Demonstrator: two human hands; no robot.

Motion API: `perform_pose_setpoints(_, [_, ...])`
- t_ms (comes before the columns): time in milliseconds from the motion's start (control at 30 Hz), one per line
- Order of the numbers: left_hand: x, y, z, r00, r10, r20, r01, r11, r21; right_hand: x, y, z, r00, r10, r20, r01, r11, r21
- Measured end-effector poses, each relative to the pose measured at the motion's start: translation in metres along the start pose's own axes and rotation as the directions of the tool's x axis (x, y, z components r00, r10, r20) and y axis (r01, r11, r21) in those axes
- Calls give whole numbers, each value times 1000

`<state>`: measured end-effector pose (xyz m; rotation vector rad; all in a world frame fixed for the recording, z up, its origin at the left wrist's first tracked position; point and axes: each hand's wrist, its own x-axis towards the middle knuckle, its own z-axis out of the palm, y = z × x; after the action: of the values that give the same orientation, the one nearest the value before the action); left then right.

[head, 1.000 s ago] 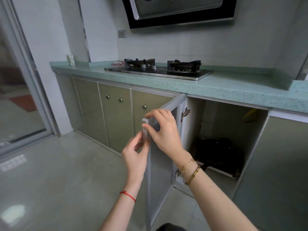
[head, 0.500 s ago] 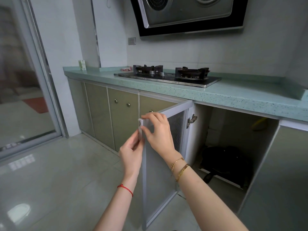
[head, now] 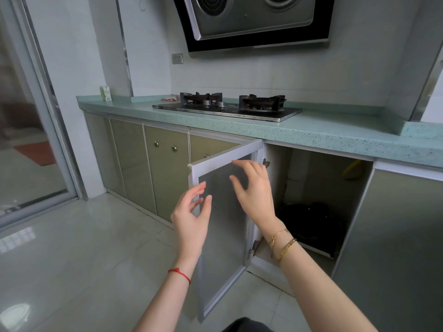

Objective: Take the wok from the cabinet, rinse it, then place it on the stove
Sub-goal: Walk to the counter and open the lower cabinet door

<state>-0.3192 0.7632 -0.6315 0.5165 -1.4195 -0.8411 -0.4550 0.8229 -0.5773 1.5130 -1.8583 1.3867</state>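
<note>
A dark wok (head: pixel 311 224) lies low inside the open cabinet (head: pixel 321 178), partly in shadow. The cabinet door (head: pixel 223 238) stands swung out toward me, its edge facing the camera. My left hand (head: pixel 189 212) hovers just left of the door's front edge, fingers spread, holding nothing. My right hand (head: pixel 254 190) floats in front of the door's inner face, fingers apart and also free of the door. The two-burner gas stove (head: pixel 227 106) sits on the green countertop (head: pixel 335 135) above.
A range hood (head: pixel 254 22) hangs over the stove. Closed cabinet doors (head: pixel 153 164) run to the left, another closed door (head: pixel 393 248) to the right. A small carton (head: pixel 105 92) stands at the counter's left end. A glass sliding door (head: pixel 26 140) borders the tiled floor (head: pixel 84 259).
Both hands have let go of the door's front edge and now hover open beside it. The view has tilted upward, showing more of the hood.
</note>
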Motion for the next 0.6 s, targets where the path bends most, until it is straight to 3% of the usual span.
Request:
perform_pose_setpoints(300, [-17,19,77,951,-95,294,143,979,-145,-35,42,-83,986,56,-155,-78,987,-142])
perform_pose_setpoints(600, [-41,25,217,733,-130,667,304,941,-151,-48,116,-171,886,238,-398,-374,874,-310])
